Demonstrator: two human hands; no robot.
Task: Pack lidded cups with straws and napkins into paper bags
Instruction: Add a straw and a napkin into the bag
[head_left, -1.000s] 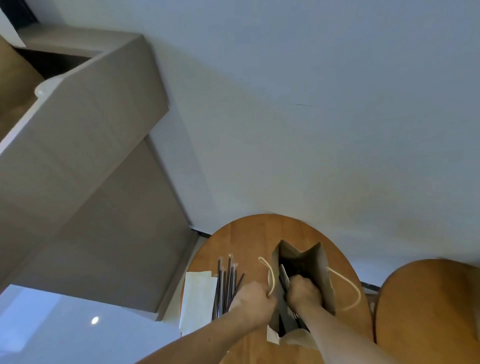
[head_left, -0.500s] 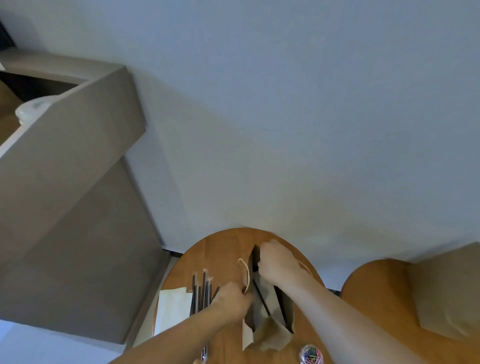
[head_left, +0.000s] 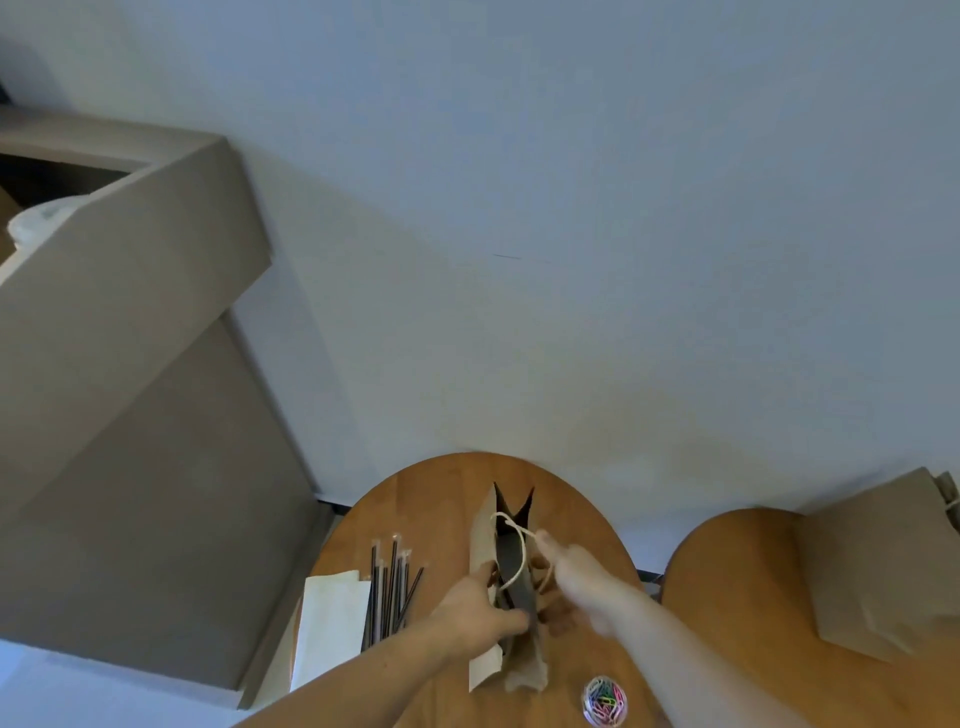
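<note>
A brown paper bag (head_left: 480, 540) with cream rope handles stands on the round wooden table (head_left: 441, 499), its mouth pressed narrow. My left hand (head_left: 480, 610) grips the bag's left rim near the front. My right hand (head_left: 569, 577) pinches the right rim and a rope handle. The bag's inside is dark, so its contents are hidden. Several black wrapped straws (head_left: 389, 592) lie left of the bag, beside a stack of white napkins (head_left: 332, 623).
A clear tub of coloured paper clips (head_left: 604, 700) sits at the table's front right. A second wooden table (head_left: 727, 577) at the right bears another brown paper bag (head_left: 883, 566). A grey cabinet (head_left: 130, 415) stands left, against the white wall.
My right hand has come out of the bag and moved to its right rim and handle. Both hands have pressed the bag's mouth narrower. The view shifted.
</note>
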